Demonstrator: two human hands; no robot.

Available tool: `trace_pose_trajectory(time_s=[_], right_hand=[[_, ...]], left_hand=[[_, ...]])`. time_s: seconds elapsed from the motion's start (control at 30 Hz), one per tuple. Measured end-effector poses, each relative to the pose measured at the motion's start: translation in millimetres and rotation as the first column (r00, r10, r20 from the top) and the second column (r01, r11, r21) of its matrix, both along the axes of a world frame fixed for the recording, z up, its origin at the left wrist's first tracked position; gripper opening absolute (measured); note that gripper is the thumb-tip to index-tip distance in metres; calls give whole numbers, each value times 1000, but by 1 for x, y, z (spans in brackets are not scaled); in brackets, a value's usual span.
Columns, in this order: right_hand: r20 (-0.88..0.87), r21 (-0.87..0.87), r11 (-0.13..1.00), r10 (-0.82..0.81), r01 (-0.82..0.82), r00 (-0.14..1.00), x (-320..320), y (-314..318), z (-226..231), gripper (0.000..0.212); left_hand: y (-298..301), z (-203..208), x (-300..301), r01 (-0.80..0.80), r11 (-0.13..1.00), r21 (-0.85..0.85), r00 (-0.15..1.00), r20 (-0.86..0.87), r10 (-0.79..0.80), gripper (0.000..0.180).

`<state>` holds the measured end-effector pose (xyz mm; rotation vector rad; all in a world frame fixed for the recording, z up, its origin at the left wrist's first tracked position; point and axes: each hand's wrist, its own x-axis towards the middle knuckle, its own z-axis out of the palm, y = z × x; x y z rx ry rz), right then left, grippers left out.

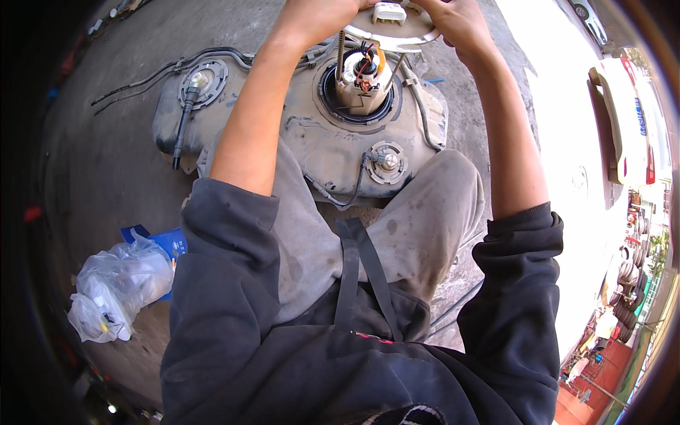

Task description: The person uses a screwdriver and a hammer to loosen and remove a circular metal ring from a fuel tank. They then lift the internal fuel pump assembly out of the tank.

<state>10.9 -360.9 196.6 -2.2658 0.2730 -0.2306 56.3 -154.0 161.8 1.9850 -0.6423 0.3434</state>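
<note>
A dusty fuel tank (329, 152) lies on the ground beyond my knees. From its round opening rises a fuel pump module (359, 92), with red and dark wires and an orange piece showing near its top. Above it, the module's pale round flange (397, 32) with a white connector is raised on metal rods. My left hand (322, 15) grips the flange's left side and my right hand (460, 23) its right side. Both hands are closed at the rim. The top edge of the head view cuts off some of the fingers.
Black hoses (205, 53) run along the tank's far side. A pipe fitting (190, 106) stands at the tank's left, and a second round fitting (387, 161) at the near right. A clear plastic bag (120, 283) lies by a blue box (170, 243). A white car (630, 120) stands right.
</note>
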Motion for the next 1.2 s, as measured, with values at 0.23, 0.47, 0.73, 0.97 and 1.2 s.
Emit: trace_pose_trajectory(time_s=[0.23,0.47,0.73,0.97,1.2], right_hand=[[20,13,999,38,-39,999,2,3,2,46],[5,28,999,34,-34,999,1,7,7,46],[-2,47,998,40,-40,999,1,6,6,47],[16,46,998,46,-46,999,4,2,4,48],[-15,-39,999,12,-12,1000,13,5,9,48]], left_hand=[[6,5,-8,-33,999,17,999,-32,34,31],[10,8,-10,-30,1000,0,999,-32,30,31],[40,-34,20,243,746,-620,905,-131,-404,34],[56,-91,16,239,844,-480,799,-397,-452,36],[33,-112,5,395,883,-252,769,-436,-468,42]])
